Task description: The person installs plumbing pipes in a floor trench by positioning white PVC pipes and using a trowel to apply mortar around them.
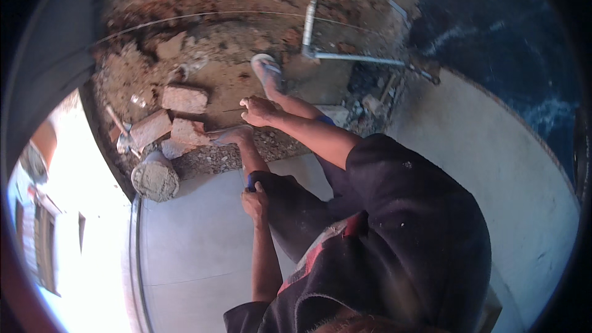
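My right hand (260, 112) is held out over the dirt, closed, with a thin dark rod (233, 110) sticking out to the left from its fingers. What the rod is, I cannot tell. My left hand (254, 200) is closed at my left knee, against the blue hem (250, 183) of my dark trousers; the finger side is partly hidden. Both legs stretch forward, one sandalled foot (267, 69) flat on the soil. The other foot (231, 135) is beside broken bricks (188, 131).
A bucket of grey mortar (155, 180) stands left, near a wooden-handled tool (118, 120). More bricks (184, 98) lie beyond. A pale string (216, 13) crosses the soil. White pipes (357, 58) jut up ahead. Dark marbled slab (493, 31) is at right; pale smooth floor (197, 228) lies below.
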The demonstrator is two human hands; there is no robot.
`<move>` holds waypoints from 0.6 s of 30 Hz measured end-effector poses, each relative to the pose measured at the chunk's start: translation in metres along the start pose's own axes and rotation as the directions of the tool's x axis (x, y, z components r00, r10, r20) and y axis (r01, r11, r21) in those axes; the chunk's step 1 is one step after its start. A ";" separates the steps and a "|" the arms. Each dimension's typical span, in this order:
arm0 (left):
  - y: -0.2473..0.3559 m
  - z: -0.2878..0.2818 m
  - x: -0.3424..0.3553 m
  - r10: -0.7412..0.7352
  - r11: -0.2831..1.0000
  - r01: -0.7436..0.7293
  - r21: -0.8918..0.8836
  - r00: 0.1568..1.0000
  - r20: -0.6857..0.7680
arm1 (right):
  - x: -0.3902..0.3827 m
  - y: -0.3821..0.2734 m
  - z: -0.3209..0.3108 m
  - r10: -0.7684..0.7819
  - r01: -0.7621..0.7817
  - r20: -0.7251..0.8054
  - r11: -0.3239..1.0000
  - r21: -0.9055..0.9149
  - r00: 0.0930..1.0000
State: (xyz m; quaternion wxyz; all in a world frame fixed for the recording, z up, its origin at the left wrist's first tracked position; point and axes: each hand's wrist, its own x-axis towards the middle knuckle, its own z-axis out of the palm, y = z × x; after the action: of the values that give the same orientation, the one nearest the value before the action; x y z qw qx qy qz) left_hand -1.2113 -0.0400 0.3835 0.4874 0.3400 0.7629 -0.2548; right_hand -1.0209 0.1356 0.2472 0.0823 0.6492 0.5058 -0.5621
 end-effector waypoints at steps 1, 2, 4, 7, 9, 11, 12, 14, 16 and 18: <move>0.008 0.001 -0.002 0.011 1.000 -0.010 0.029 0.999 -0.033 | -0.017 0.008 -0.017 0.050 -0.052 0.041 0.998 0.048 0.998; 0.016 0.002 -0.006 0.021 0.998 -0.017 0.056 0.998 -0.067 | -0.034 0.015 -0.032 0.094 -0.102 0.087 0.990 0.095 0.992; 0.036 0.001 -0.019 0.123 0.983 -0.107 0.148 0.986 -0.109 | -0.061 0.057 -0.040 -0.056 0.059 -0.019 0.990 0.130 0.998; 0.074 -0.004 -0.035 0.351 0.895 -0.310 0.321 0.933 -0.079 | -0.097 0.094 -0.075 -0.198 0.203 -0.047 0.962 0.182 0.979; 0.087 0.001 -0.039 0.538 0.776 -0.474 0.416 0.842 -0.045 | -0.127 0.086 -0.110 -0.146 0.150 -0.173 0.989 0.014 0.974; 0.110 0.003 -0.053 0.654 0.635 -0.613 0.470 0.750 0.095 | -0.144 0.123 -0.103 -0.056 0.140 -0.377 0.970 0.199 0.924; 0.122 0.007 -0.058 0.696 0.559 -0.671 0.488 0.699 0.164 | -0.150 0.139 -0.099 -0.001 0.153 -0.466 0.945 0.288 0.885; 0.136 0.008 -0.079 0.609 0.474 -0.728 0.495 0.677 0.414 | -0.166 0.143 -0.114 0.153 -0.046 -0.311 0.944 0.327 0.938; 0.146 0.027 -0.098 0.461 0.382 -0.798 0.465 0.601 0.653 | -0.188 0.172 -0.105 -0.101 0.104 -0.429 0.994 -0.017 0.898; 0.117 0.054 -0.110 0.441 0.227 -0.872 0.433 0.489 0.753 | -0.215 0.178 -0.112 -0.166 0.115 -0.406 0.982 -0.147 0.899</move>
State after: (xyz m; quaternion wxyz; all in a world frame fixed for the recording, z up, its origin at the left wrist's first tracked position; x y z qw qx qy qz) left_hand -1.0582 -0.0335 0.4559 0.5142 0.7400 0.1855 -0.3918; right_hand -0.7842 0.0055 0.3795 -0.0297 0.7097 0.5900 -0.3840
